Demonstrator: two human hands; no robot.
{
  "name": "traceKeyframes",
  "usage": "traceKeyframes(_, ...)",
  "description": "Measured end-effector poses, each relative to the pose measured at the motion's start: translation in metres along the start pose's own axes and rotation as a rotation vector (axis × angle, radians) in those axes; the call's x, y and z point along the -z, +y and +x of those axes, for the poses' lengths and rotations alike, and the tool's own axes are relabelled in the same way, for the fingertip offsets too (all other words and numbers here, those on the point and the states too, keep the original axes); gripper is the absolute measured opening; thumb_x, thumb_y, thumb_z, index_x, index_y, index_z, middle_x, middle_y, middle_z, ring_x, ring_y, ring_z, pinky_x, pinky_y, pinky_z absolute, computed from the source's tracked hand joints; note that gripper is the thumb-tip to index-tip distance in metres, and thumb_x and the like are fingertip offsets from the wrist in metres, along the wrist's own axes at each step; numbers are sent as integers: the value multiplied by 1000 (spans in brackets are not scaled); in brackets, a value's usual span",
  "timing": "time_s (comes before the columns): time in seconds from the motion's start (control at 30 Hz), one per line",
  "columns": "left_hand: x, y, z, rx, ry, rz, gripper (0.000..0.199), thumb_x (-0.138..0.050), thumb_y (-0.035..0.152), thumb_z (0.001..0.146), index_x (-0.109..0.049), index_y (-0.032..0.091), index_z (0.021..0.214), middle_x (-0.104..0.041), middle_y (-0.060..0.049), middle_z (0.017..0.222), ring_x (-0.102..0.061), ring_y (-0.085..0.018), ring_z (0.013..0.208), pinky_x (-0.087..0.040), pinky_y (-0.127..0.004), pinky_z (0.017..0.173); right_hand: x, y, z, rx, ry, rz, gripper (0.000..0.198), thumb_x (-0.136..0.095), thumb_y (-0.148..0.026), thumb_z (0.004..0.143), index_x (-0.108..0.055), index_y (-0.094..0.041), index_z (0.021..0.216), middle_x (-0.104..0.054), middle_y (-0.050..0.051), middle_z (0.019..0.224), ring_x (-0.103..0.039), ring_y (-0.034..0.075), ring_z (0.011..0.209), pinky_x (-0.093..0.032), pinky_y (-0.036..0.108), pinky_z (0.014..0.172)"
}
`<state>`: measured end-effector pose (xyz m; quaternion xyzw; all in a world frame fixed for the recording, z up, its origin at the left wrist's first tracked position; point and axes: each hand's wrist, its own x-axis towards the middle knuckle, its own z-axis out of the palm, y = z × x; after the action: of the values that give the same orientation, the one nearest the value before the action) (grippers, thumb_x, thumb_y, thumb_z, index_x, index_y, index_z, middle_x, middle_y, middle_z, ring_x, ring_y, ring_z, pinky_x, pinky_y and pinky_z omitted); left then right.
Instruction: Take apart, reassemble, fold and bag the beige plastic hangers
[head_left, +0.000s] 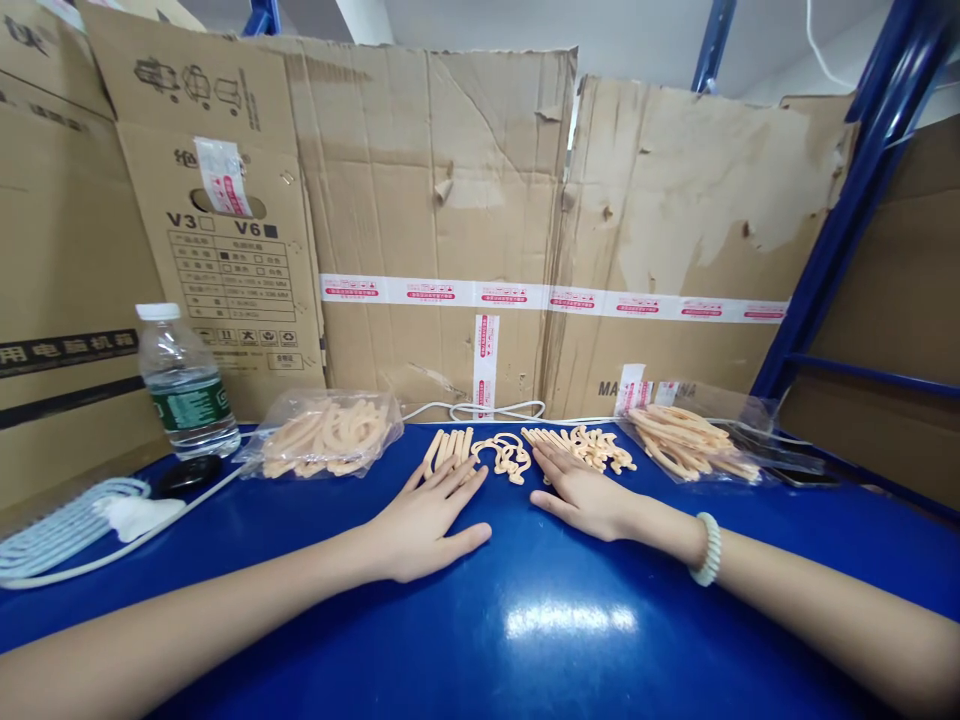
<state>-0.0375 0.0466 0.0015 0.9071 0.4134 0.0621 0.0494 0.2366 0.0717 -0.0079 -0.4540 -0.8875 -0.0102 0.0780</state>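
My left hand (pixel 429 520) lies flat and palm down on the blue table, fingers stretched out. Its fingertips reach the near ends of several straight wooden-coloured sticks (pixel 454 443). Curved pieces (pixel 511 455) of the same pale colour lie just beyond the gap between my hands. Palm down too, my right hand (pixel 581 492) rests with its fingers extended over part of a second row of sticks (pixel 546 438). Small knobbly pale pieces (pixel 600 447) are heaped beside that row. Neither hand grips anything; what lies under the right fingers is partly hidden.
Clear bags of pale ring-like pieces (pixel 330 437) and long pale pieces (pixel 686 440) stand at left and right. A water bottle (pixel 187 385), a black round object (pixel 189 475) and a coiled cable (pixel 67 530) are at far left. Cardboard (pixel 435 220) walls the back.
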Motion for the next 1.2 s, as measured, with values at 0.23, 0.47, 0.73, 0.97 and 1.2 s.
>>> traceKeyframes(0.23,0,-1,-1,35,115,-44,66,-36,56,95,-19,28,153,-15,-6,159,-12,-30,147,-7,-60,116,1,-5,-5,20,163,-78,78,-36,-56,97,-26,1,149,-20,22,155,-18,33,144,-20,51,118)
traceKeyframes(0.47,-2,-32,-19,23,342,-103,62,-49,32,90,-31,17,148,-30,-11,156,-26,-27,144,-23,-49,118,5,-10,-9,199,334,-158,40,-44,-30,96,-55,-12,130,-55,17,133,-42,33,130,-34,54,108)
traceKeyframes(0.73,-4,-39,-27,41,282,-42,58,-46,31,91,-39,9,144,-39,-16,151,-32,-28,141,-27,-48,117,8,-17,-12,324,439,-165,24,-43,-15,93,-61,-14,109,-64,12,109,-52,28,110,-38,50,99)
traceKeyframes(0.97,-6,-38,-27,34,273,4,47,-43,31,94,-51,10,135,-46,-16,146,-38,-30,138,-31,-50,115,7,-16,-12,297,432,-168,23,-43,-16,94,-62,-15,106,-65,11,103,-52,30,106,-38,51,95)
traceKeyframes(1.2,-6,-39,-26,0,302,17,39,-41,22,94,-56,10,128,-54,-16,138,-46,-29,132,-35,-49,113,5,-14,-12,257,422,-117,21,-45,-15,91,-61,-17,105,-65,11,100,-53,29,104,-39,49,93)
